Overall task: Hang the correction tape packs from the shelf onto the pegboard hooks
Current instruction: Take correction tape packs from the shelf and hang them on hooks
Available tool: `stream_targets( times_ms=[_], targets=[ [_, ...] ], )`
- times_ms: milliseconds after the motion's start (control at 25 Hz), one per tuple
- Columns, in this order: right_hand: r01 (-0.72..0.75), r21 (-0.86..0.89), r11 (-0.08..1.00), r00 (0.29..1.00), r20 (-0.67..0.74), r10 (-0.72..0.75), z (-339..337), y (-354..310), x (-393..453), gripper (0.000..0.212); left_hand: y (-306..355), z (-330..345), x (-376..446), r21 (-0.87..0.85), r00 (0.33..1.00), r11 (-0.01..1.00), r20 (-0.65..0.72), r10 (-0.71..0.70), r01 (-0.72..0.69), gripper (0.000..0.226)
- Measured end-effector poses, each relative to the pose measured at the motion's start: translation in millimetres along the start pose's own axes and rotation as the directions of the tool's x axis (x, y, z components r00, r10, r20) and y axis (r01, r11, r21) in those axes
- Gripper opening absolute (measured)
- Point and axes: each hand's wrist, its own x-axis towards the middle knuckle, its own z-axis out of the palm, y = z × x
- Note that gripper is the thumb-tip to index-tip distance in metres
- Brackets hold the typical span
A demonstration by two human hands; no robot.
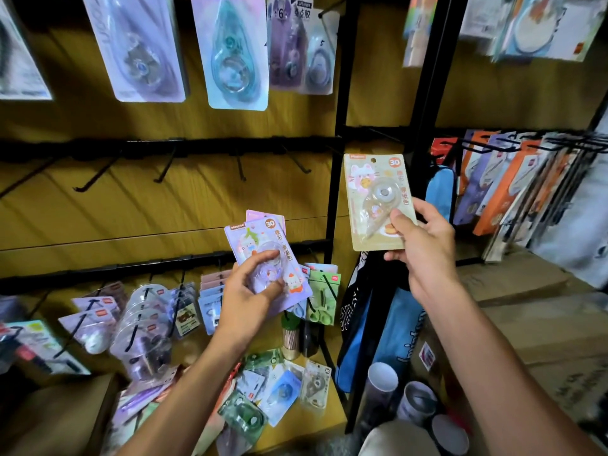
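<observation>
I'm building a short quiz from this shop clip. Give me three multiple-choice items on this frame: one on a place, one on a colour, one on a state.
1. Where do the loose packs lie?
A. on the bottom shelf
B. on the cardboard boxes
C. on the top hooks

2. What colour is the card of the pack in the right hand?
A. red
B. beige
C. black

3. How is the middle row of hooks?
A. full
B. bare
C. broken off

Key: 1 A, they are strewn on the wooden shelf. 2 B, the beige pack shows a cat. 3 B, nothing hangs there; the left hand holds the purple packs.
</observation>
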Motion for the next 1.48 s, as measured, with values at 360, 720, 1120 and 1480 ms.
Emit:
stream_targets(
  times_ms=[360,720,1120,1480],
  targets=[
    [-0.059,-0.128,0.99,0.998,-0.027,0.056,15.1,5.6,13.2,0.018,-7.6,8.2,5.7,-0.032,1.0,0.999,0.008,0.006,-0.006,0.044],
    [-0.317,-0.092,0.944,0.947,-0.074,0.311,98.2,30.7,92.1,0.014,-13.4,-18.6,29.1,-0.011,1.0,1.0,-0.021,0.005,-0.005,0.04],
    [-0.386,-0.117,0.915,0.922,-0.069,0.38,135.6,62.2,150.3,0.024,-31.1,-49.2,38.3,0.081,1.0,0.997,0.026,0.01,-0.012,0.039],
    [-0.064,-0.237,0.969,0.99,0.108,0.092,104.5,96.7,-18.4,0.029,-25.1,-27.4,21.3,0.047,0.999,0.999,-0.044,-0.009,0.011,0.104]
  ],
)
